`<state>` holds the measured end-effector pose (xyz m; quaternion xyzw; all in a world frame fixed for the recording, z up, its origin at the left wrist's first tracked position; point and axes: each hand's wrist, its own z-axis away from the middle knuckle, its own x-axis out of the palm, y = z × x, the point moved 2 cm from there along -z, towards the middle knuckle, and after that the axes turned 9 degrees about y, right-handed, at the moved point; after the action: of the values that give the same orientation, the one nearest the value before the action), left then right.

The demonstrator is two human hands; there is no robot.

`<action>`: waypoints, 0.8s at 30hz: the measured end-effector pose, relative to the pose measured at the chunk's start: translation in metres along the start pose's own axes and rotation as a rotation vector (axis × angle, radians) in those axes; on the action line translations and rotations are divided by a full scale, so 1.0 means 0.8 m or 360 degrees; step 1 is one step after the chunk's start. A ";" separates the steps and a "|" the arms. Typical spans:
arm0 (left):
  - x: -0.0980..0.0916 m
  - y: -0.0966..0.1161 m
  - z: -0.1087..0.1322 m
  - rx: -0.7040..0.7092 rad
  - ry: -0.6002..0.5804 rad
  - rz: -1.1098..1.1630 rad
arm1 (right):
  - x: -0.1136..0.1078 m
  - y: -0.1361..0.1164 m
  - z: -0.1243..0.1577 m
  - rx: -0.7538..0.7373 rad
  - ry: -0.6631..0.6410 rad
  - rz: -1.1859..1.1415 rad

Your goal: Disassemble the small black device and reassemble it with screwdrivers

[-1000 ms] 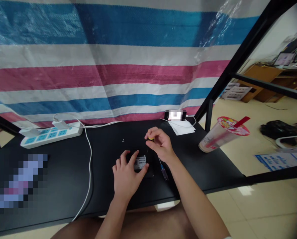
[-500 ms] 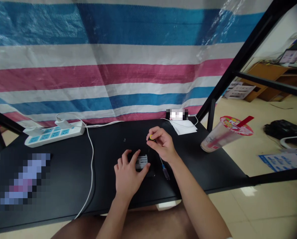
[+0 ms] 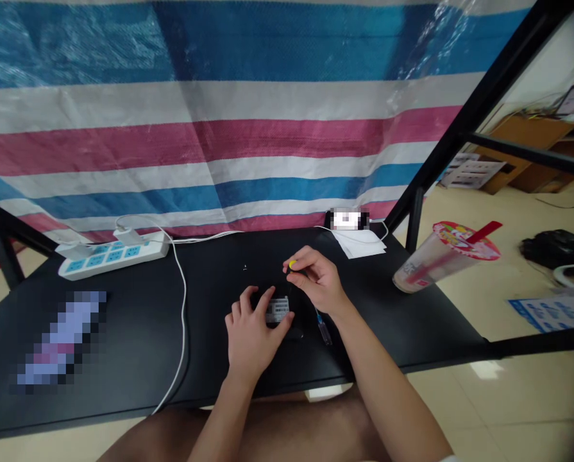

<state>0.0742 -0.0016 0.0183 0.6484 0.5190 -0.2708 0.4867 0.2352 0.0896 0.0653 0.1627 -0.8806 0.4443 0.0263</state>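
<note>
While the left hand (image 3: 253,337) closes loosely over a small black device (image 3: 294,332), its fingers and thumb straddle a white printed label (image 3: 278,310), and that grip holds the device flat at 12 o'clock, just beyond the person's lap. The right hand (image 3: 315,282) hovers just beyond it at 1 o'clock, its grip pinched on a yellow-tipped item (image 3: 292,264), mostly hidden by the fingers. Pinching close to the tip suits fine work, with the left hand steadying the device from above. A blue-handled screwdriver (image 3: 324,330) lies on the black tabletop (image 3: 387,308) just under the right wrist. Farther out at 1 o'clock, a white paper sheet (image 3: 358,245) lies at the back edge, and a tilted plastic cup (image 3: 440,260) with a red straw (image 3: 483,232) stands out at 2 o'clock. At 10 o'clock sits a white power strip (image 3: 113,255), and a white cable (image 3: 183,333) runs from there toward the person. A striped tarpaulin (image 3: 219,141) hangs behind everything at 12 o'clock.
</note>
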 end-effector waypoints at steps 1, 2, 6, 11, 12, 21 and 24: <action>0.000 0.000 0.000 -0.0002 0.0003 -0.0001 | -0.001 0.001 0.000 -0.0028 0.0036 0.0045; 0.000 0.000 0.000 -0.0002 0.0005 -0.0001 | -0.002 0.002 0.000 -0.0056 0.0067 0.0087; 0.001 -0.001 0.000 -0.0006 0.0003 0.0010 | -0.006 0.002 -0.001 -0.0146 0.0121 0.0160; 0.002 -0.002 0.001 -0.0009 0.0002 0.0015 | -0.011 -0.003 0.001 -0.0024 0.0026 -0.0043; 0.002 -0.002 0.002 -0.0007 0.0002 0.0017 | -0.011 -0.003 0.002 0.0003 0.0025 -0.0059; 0.002 -0.003 0.001 -0.0014 -0.0012 0.0034 | 0.001 0.000 0.003 -0.0012 -0.0037 0.0028; 0.003 -0.003 0.001 -0.0015 -0.0004 0.0035 | 0.002 0.002 0.003 -0.0100 0.0033 0.0171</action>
<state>0.0724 -0.0014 0.0154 0.6515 0.5125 -0.2638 0.4933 0.2331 0.0882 0.0627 0.1097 -0.9013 0.4188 0.0165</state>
